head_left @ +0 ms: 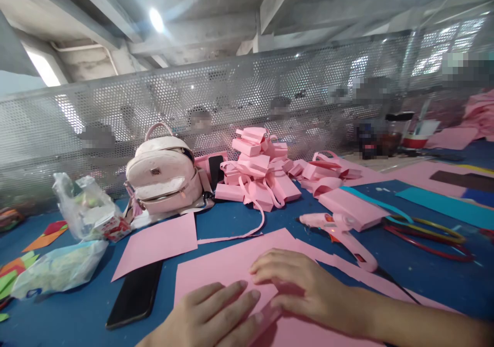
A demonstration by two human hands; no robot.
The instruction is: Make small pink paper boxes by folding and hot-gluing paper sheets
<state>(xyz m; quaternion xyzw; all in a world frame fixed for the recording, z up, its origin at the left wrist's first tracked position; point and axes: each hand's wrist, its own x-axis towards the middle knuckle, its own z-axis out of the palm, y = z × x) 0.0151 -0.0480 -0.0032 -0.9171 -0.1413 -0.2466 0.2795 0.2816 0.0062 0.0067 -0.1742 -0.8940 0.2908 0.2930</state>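
My left hand [216, 316] and my right hand [297, 285] both lie flat on a large pink paper sheet [216, 265] on the blue table [432, 275]. Fingers of both hands are spread and press down on the paper; the fingertips nearly meet in the middle. Neither hand grips anything. A pink glue gun [339, 231] lies just beyond my right hand, apart from it.
A smaller pink sheet [158, 244] and a black phone [135, 295] lie to the left. Behind stand a pale pink backpack [164, 177], a pile of folded pink paper boxes [262, 172], plastic bags [83, 208] and coloured rings [428, 234]. A perforated metal screen [231, 95] closes the back.
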